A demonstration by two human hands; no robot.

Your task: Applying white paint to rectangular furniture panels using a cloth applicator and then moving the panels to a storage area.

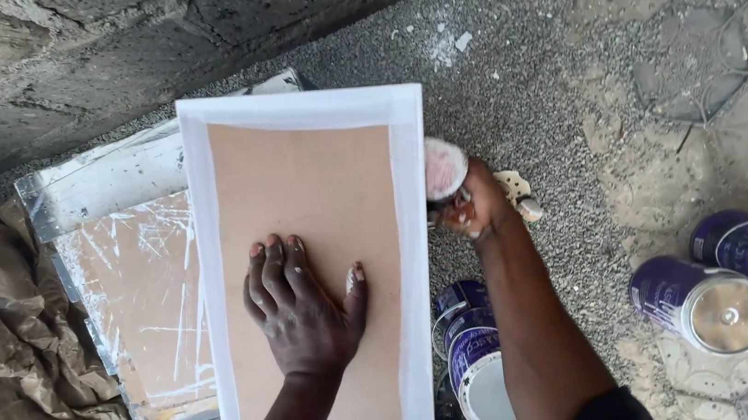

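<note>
**Painting the white border of a board**

The ground [564,79] is rough gravel beside a grey block wall [97,45]. On the left lies crumpled brown paper [9,350], and on it a flat panel [136,281] with a foil-like edge and white streaks.

On top of this panel rests the rectangular brown board [315,262], the thing that is worked on. Its four edges already carry a white painted band, and the middle is bare.

At the right, well apart, two purple paint tins [708,300] lie on their sides. A third purple tin [478,366] stands just beside the board's right edge, between the board and the person's right forearm.

The left hand [306,310] lies flat on the bare middle of the board, fingers spread, holding nothing, only pressing. The right hand [475,204] is closed around a small paint roller [444,167], which touches the board's right edge near the top. The two hands are apart.

To do this step well, the left hand should probably stay on the dry brown part and press firmly, so that the board does not slide. The roller seems best moved along the edge in long, even strokes with light pressure, so the band keeps the same width and paint does not drip down the side. Wet fingers near the white band could leave marks.
</note>
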